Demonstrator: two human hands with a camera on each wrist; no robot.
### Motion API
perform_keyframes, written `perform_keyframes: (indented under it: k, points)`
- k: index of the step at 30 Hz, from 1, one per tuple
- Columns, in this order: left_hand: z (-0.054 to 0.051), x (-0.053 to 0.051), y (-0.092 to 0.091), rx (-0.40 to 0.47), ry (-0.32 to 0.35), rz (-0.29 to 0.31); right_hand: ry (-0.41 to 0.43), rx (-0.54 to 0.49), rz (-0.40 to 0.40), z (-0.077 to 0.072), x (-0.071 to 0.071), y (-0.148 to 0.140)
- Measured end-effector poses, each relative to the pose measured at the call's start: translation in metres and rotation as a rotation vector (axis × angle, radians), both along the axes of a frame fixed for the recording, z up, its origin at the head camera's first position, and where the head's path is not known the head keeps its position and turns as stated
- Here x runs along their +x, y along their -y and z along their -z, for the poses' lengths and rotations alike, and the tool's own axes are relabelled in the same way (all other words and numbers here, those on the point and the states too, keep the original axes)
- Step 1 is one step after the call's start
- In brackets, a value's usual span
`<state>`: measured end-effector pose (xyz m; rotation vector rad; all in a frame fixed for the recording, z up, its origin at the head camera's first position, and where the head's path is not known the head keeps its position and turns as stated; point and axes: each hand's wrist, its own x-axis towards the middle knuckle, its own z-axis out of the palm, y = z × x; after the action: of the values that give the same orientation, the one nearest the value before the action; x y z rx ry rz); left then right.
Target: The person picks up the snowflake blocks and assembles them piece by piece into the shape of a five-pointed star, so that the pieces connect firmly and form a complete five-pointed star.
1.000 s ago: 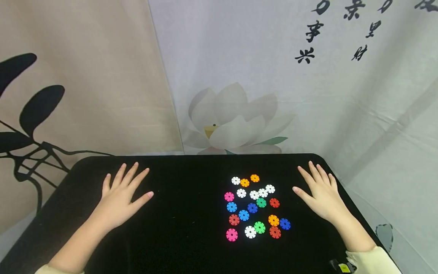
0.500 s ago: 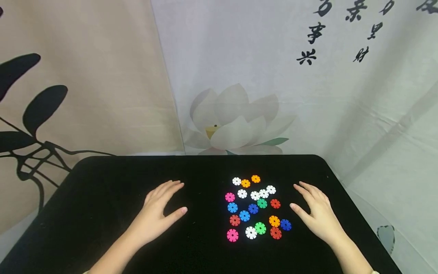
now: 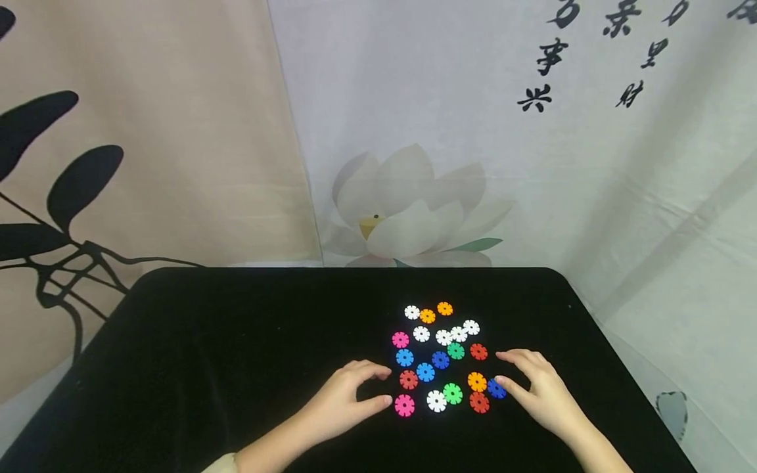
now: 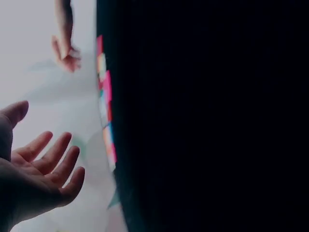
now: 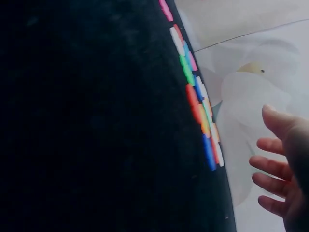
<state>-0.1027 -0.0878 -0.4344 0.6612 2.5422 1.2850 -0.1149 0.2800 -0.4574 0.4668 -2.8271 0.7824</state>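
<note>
Your left hand (image 3: 347, 397) and your right hand (image 3: 541, 394) are hanging loose and holding nothing beside the bright discs (image 3: 421, 372).

The discs are lying flat at about three o'clock from the table's middle. Your left hand is floating at eight o'clock from them, near a pink disc (image 3: 400, 405). Your right hand is floating at four o'clock, right by a blue disc (image 3: 499, 391); I can't tell if it is touching. The discs are looking thin, light and stiff, so probably not breaking easily but maybe sliding; the notched rim is seeming best to pinch. They are resting on a black table (image 3: 236, 341). At twelve o'clock, cloth (image 3: 225, 131) is hanging, showing a pale flower (image 3: 408, 226), with black leaves (image 3: 85, 184) at ten and black writing (image 3: 551, 58) at one.
</note>
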Motion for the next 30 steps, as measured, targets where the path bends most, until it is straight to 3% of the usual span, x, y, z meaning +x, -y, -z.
perform_keyframes:
  k: [3,7,14,22,30]
  points:
    - [0.012,-0.001,-0.010,-0.008,0.028,0.035,0.032,0.005,-0.006,0.007,0.000,-0.003]
    - [0.024,-0.004,-0.017,-0.027,0.017,0.058,0.082,0.014,-0.008,0.015,-0.001,-0.007]
    - [0.037,-0.008,-0.028,-0.059,-0.006,0.017,0.128,0.030,-0.018,0.022,-0.002,-0.013]
    - [0.047,-0.007,-0.038,-0.172,-0.102,-0.040,0.092,0.044,-0.050,0.029,-0.004,-0.015]
    - [0.049,-0.004,-0.043,-0.213,-0.195,-0.087,0.144,-0.025,-0.006,0.027,-0.004,-0.011]
